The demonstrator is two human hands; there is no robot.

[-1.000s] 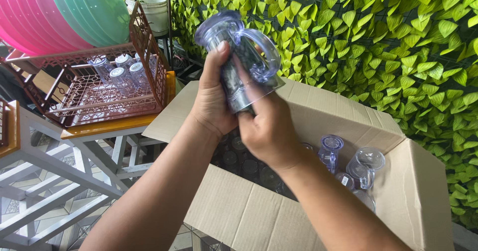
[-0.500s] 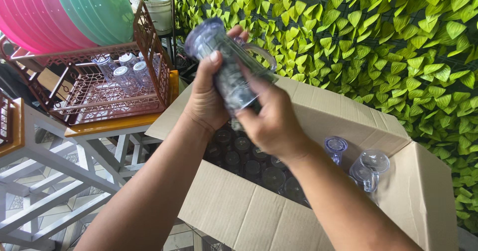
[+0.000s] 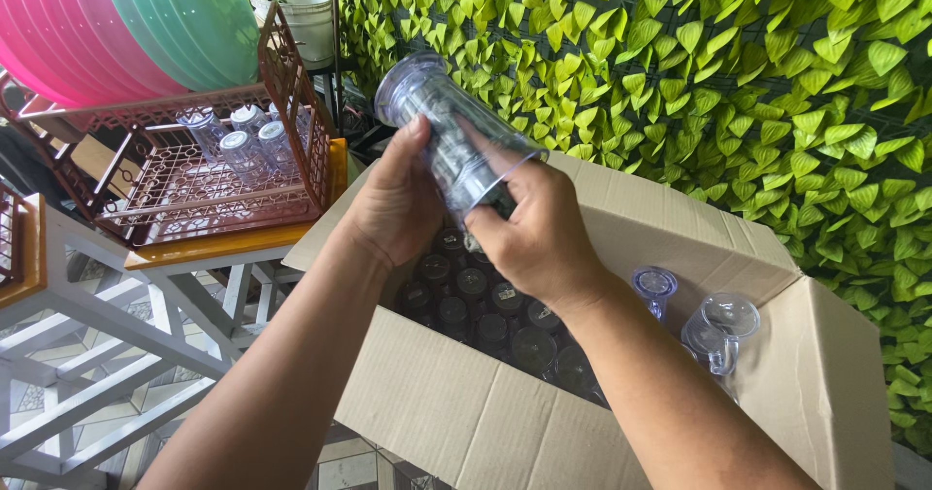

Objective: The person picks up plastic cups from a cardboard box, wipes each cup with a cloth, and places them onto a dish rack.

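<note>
Leafy green wall panels (image 3: 738, 72) back an open cardboard box (image 3: 505, 422) of clear plastic mugs.

Left of the box, a brown wire dish rack (image 3: 291, 101) holds pink and green plates (image 3: 116, 19) and upturned glasses (image 3: 238, 145). Above the box, both hands grip one clear plastic tumbler (image 3: 442, 121), tilted with its base up-left: the left hand (image 3: 393, 203) wraps its side, the right hand (image 3: 534, 228) closes round its lower end. Two handled mugs (image 3: 718, 330) lie loose inside.
</note>
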